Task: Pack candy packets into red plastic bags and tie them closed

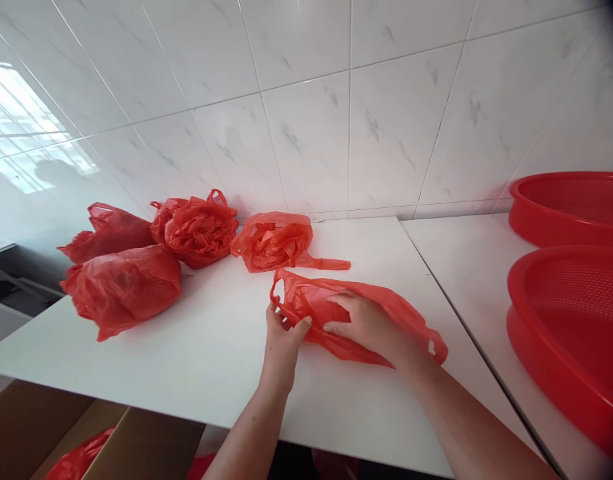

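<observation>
A red plastic bag (386, 300) lies loosely spread on the white table before me, with a handle loop at each end. At its left end my left hand (286, 327) pinches the edge near one loop between thumb and fingers. My right hand (359, 320) rests on the middle of the bag, its thumb and fingers apart; the outer fingers are partly hidden. Just behind sits a bunched red plastic bag (276, 243) with one strip stretching to the right.
More stuffed red bags (124, 283) stand at the left, with a crumpled bundle (199, 227) by the tiled wall (306, 140). Two red plastic baskets (541, 320) stand at the right, past a table seam. Below the front edge is an open cardboard box (146, 440) holding red plastic.
</observation>
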A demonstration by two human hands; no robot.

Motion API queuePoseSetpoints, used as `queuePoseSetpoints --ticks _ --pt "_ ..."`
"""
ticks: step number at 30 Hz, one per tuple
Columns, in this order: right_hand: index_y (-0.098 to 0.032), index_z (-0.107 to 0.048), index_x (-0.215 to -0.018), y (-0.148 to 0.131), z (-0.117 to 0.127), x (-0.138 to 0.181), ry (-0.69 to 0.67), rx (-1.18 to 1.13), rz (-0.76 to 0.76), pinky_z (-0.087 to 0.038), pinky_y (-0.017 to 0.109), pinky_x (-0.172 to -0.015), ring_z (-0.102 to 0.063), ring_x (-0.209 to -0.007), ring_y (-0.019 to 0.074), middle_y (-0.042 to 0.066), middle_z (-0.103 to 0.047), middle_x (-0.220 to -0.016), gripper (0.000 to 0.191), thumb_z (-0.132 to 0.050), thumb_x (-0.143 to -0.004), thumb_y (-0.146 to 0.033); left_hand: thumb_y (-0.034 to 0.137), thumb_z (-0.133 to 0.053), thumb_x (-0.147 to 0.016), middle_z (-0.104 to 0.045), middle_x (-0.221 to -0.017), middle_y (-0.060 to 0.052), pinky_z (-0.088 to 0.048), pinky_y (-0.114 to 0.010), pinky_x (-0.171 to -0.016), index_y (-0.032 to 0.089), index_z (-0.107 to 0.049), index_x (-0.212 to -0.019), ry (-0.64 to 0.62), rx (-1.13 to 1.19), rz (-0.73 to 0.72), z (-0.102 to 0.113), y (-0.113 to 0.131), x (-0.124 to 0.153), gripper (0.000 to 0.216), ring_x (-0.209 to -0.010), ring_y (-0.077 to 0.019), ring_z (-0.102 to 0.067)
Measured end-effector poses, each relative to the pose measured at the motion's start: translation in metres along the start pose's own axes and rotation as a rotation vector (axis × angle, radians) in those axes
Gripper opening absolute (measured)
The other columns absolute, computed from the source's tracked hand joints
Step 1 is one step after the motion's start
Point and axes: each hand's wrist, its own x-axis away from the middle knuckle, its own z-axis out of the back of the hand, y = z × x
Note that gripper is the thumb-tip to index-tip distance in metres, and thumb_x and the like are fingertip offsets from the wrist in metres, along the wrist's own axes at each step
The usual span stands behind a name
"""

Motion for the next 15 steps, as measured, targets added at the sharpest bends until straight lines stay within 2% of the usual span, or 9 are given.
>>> queuePoseSetpoints --ticks 3,5,7,10,11,13,15 --pt "-0.028 -0.053 -0.128 0.004 0.001 0.002 -0.033 0.043 -0.026 -0.042 0.040 -0.094 -0.045 -0.124 0.0299 0.007 -0.046 -0.138 0.063 -0.063 -0.072 -0.057 0.013 -0.059 -0.071 -0.059 -0.107 -0.007 -0.050 -0.034 -0.077 0.029 -0.032 -0.132 -0.070 0.005 0.027 0.005 0.001 -0.003 0.068 -0.085 -0.0165 -0.060" --pt "-0.029 -0.054 -0.126 0.007 -0.001 0.002 -0.056 0.073 -0.048 -0.046 0.037 -0.083 -0.051 -0.116 0.0300 0.008 -0.048 -0.135 0.061 -0.066 -0.071 -0.050 0.009 -0.055 -0.069 -0.061 -0.098 -0.005 -0.050 -0.033 -0.073 0.028 -0.036 -0.131 -0.088 -0.049 0.022 0.009 0.003 -0.002 0.067 -0.079 -0.0151 -0.059" --pt "-0.029 -0.058 -0.117 0.010 -0.003 0.001 -0.070 0.089 -0.066 -0.047 0.034 -0.070 -0.059 -0.100 0.0266 0.007 -0.052 -0.127 0.048 -0.066 -0.071 -0.038 0.008 -0.052 -0.068 -0.062 -0.095 -0.004 -0.050 -0.033 -0.072 0.028 -0.039 -0.129 -0.093 -0.117 0.024 0.014 0.006 0.002 0.066 -0.078 -0.0148 -0.059" --pt "-0.025 -0.064 -0.091 0.016 -0.004 -0.001 -0.061 0.072 -0.045 -0.044 0.030 -0.060 -0.061 -0.080 0.0197 0.004 -0.061 -0.107 0.018 -0.056 -0.075 -0.026 0.008 -0.052 -0.070 -0.061 -0.108 -0.006 -0.051 -0.033 -0.073 0.030 -0.040 -0.128 -0.072 -0.147 0.001 0.022 0.010 0.009 0.064 -0.083 -0.0154 -0.061" --pt "-0.025 -0.063 -0.084 0.017 -0.004 -0.001 -0.060 0.055 -0.034 -0.043 0.029 -0.059 -0.061 -0.075 0.0182 0.003 -0.062 -0.099 0.013 -0.052 -0.076 -0.023 0.009 -0.053 -0.070 -0.059 -0.115 -0.007 -0.051 -0.032 -0.072 0.030 -0.040 -0.128 -0.055 -0.141 -0.016 0.024 0.012 0.010 0.063 -0.086 -0.0160 -0.061" --pt "-0.024 -0.061 -0.077 0.019 -0.004 -0.001 -0.072 0.025 -0.032 -0.041 0.028 -0.055 -0.060 -0.069 0.0166 0.001 -0.064 -0.085 0.014 -0.047 -0.077 -0.019 0.010 -0.056 -0.070 -0.052 -0.128 -0.009 -0.052 -0.032 -0.070 0.031 -0.039 -0.127 -0.005 -0.147 -0.055 0.030 0.015 0.012 0.063 -0.091 -0.0174 -0.062" --pt "-0.024 -0.062 -0.078 0.020 -0.005 -0.001 -0.086 0.021 -0.057 -0.040 0.028 -0.053 -0.059 -0.066 0.0166 0.001 -0.064 -0.081 0.014 -0.049 -0.077 -0.020 0.015 -0.060 -0.072 -0.046 -0.135 -0.010 -0.052 -0.032 -0.071 0.033 -0.038 -0.128 0.051 -0.189 -0.106 0.034 0.018 0.011 0.063 -0.094 -0.0186 -0.062"
